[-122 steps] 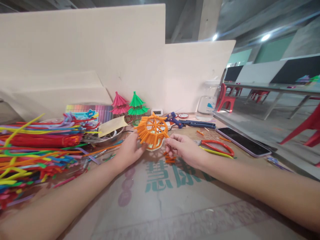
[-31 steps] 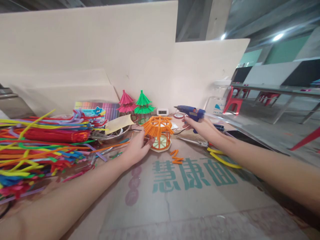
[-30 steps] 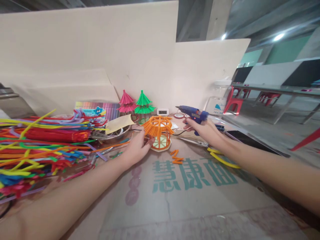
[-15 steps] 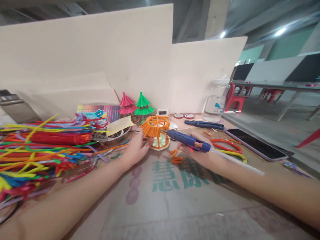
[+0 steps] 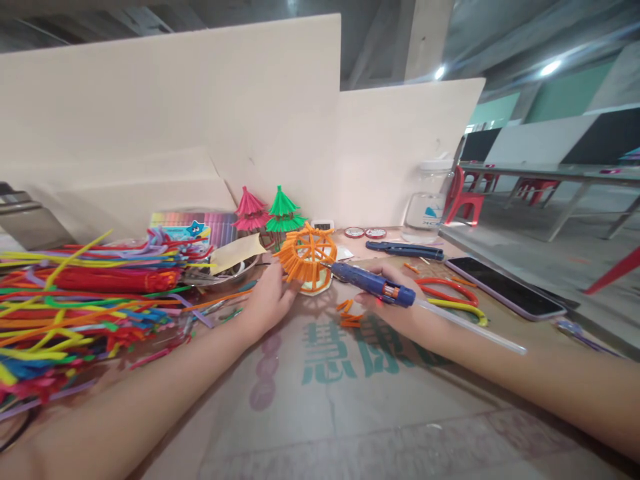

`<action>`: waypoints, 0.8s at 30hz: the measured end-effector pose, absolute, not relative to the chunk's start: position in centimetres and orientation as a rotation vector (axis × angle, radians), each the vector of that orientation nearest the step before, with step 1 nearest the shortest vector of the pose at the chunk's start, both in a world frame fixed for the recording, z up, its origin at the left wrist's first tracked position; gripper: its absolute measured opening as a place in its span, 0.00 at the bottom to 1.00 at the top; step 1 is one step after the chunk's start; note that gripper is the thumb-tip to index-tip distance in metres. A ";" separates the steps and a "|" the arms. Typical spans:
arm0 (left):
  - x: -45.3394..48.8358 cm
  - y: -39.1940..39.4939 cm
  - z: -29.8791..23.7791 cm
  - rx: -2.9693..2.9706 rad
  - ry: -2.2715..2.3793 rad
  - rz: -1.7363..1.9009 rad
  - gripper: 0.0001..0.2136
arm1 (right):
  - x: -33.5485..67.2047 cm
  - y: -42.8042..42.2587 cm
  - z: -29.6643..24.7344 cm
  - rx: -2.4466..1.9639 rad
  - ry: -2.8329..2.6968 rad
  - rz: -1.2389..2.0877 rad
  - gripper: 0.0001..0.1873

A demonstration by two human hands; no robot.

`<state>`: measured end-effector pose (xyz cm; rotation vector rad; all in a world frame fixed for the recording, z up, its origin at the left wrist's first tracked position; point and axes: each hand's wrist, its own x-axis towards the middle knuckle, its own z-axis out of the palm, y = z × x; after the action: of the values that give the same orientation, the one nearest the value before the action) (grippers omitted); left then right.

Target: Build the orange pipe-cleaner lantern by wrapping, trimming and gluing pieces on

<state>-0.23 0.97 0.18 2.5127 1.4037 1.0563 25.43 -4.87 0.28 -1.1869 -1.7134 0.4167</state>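
An orange pipe-cleaner pavilion [image 5: 306, 257] on a pale round base stands tilted toward me at the middle of the cardboard-covered table [image 5: 350, 413]. My left hand [image 5: 268, 299] grips its left side. My right hand [image 5: 400, 313] is closed around a blue glue gun [image 5: 373, 285], whose nozzle points at the pavilion's right side. A clear glue stick [image 5: 470, 325] juts out of the gun's back. Short orange pieces [image 5: 347, 313] lie between my hands.
A big heap of coloured pipe cleaners [image 5: 85, 293] fills the left. Pink [image 5: 249, 211] and green [image 5: 283, 211] pavilions stand at the back by the board wall. Red-handled pliers [image 5: 445, 288], blue pliers [image 5: 405, 250], a phone [image 5: 503, 288] and a clear jar [image 5: 423, 210] lie to the right.
My right hand picked the glue gun up from the back right and brought its nozzle to the pavilion. My left hand has tipped the pavilion toward me.
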 end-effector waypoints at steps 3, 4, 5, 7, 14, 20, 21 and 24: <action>-0.3 1.0 0.2 2.541 1.394 1.063 0.15 | 25.6 -4.8 0.0 -1.188 -1.725 0.414 0.14; -0.3 1.0 0.1 2.552 1.389 1.067 0.14 | 25.6 -4.8 0.0 -1.179 -1.729 0.412 0.14; -0.3 1.0 0.1 2.562 1.385 1.070 0.14 | 25.7 -4.7 -0.1 -1.173 -1.734 0.407 0.14; -0.3 1.0 0.1 2.577 1.383 1.072 0.14 | 25.7 -4.7 -0.1 -1.178 -1.740 0.383 0.14; -0.2 0.8 0.3 2.586 1.376 1.068 0.14 | 25.7 -4.3 -0.6 -1.211 -1.746 0.365 0.14; -0.2 0.8 0.3 2.580 1.390 1.065 0.13 | 25.8 -4.3 -0.4 -1.195 -1.768 0.393 0.14; -0.2 0.9 0.3 2.581 1.387 1.066 0.13 | 25.8 -4.3 -0.3 -1.198 -1.768 0.392 0.14; -0.3 0.9 0.3 2.582 1.380 1.073 0.14 | 25.8 -4.4 -0.2 -1.200 -1.775 0.398 0.13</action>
<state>-0.27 0.93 0.27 2.5815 1.3802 1.0729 25.79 -4.39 -0.22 -1.1995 -1.7753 0.3982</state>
